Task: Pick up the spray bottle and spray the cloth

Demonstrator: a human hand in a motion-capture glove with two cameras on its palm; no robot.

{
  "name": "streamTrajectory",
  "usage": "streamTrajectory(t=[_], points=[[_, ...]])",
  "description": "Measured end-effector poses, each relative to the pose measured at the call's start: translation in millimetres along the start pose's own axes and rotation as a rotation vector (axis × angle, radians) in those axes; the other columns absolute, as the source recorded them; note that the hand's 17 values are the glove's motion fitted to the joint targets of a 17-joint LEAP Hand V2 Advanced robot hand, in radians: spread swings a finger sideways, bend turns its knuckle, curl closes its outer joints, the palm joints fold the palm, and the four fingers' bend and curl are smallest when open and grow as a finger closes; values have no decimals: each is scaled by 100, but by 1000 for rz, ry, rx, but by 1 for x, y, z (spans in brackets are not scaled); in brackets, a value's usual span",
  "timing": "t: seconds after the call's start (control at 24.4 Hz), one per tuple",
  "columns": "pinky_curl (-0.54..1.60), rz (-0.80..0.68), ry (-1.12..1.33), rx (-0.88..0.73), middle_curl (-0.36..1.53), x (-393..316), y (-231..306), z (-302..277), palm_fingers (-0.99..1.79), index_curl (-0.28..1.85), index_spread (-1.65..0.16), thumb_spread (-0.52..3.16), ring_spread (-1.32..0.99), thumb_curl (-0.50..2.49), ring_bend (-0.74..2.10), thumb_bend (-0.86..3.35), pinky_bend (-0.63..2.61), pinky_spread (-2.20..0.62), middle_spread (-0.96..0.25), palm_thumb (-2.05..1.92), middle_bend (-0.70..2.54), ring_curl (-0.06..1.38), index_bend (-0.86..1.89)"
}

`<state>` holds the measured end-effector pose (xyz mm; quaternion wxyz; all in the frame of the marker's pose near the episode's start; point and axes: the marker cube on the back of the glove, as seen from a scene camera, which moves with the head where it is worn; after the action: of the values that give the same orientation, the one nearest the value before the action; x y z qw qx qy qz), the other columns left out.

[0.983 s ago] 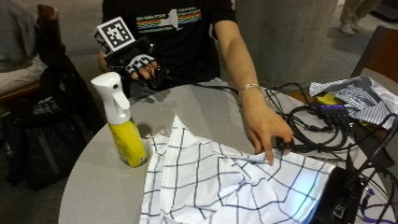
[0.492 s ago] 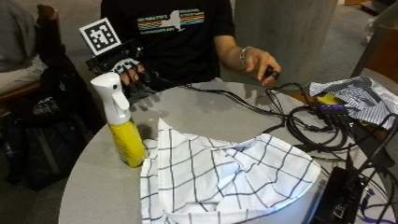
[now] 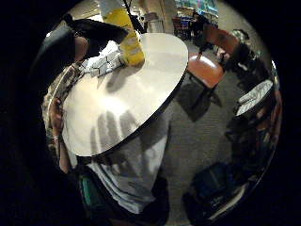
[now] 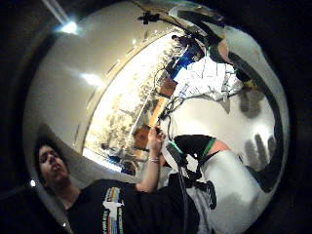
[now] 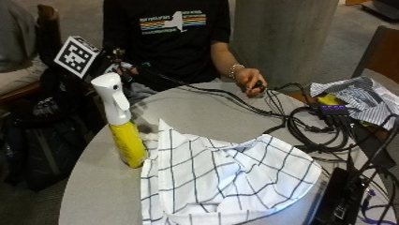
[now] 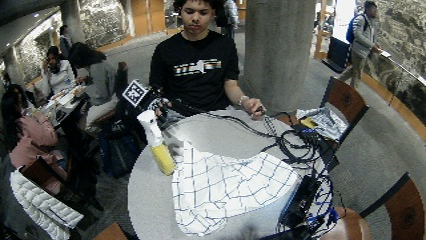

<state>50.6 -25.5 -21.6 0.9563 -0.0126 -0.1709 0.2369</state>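
Note:
A yellow spray bottle (image 5: 126, 137) with a white trigger head stands upright near the left edge of the round grey table (image 5: 205, 115). Right beside it lies a white cloth (image 5: 224, 180) with a dark grid, rumpled. My gloved right hand (image 5: 118, 65) hovers behind the bottle's head, past the table's far edge, clear of the bottle and holding nothing. Its shadow on the table shows spread fingers. The little finger side palm view shows the bottle (image 3: 126, 33) and cloth (image 3: 101, 63) across the table. The person's bare left hand (image 5: 250, 82) holds a cable at the far edge.
Black cables (image 5: 312, 129) coil over the table's right side by a striped garment (image 5: 358, 96) and a black device (image 5: 340, 199). Dark bags (image 5: 37, 140) sit on the floor to the left. A concrete pillar (image 5: 280, 33) stands behind.
The bare left hand has lifted off the cloth and drawn back to the far table edge. The cloth has sprung up there. My gloved hand has drifted slightly left behind the bottle.

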Motion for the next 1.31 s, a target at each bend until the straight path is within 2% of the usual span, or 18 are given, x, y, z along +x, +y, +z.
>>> streamTrajectory(t=[0.2, 0.33, 0.61, 1.31], points=[[33, 105, -267, 31, 36, 7, -2, -1, 76, 22, -32, 95, -5, 29, 37, 0, 34, 17, -3, 61, 35, 32, 7], [33, 154, -332, 47, 36, 9, -3, -4, 74, 21, -33, 94, -4, 30, 37, -1, 36, 18, -2, 63, 34, 33, 8], [34, 198, -301, 83, 37, 14, -19, 3, 70, 20, -33, 91, -2, 32, 37, -2, 37, 21, -1, 67, 32, 33, 9], [36, 237, -275, 170, 39, 36, -100, 16, 63, 19, -33, 89, 2, 34, 39, -2, 42, 23, 1, 70, 29, 34, 9]])
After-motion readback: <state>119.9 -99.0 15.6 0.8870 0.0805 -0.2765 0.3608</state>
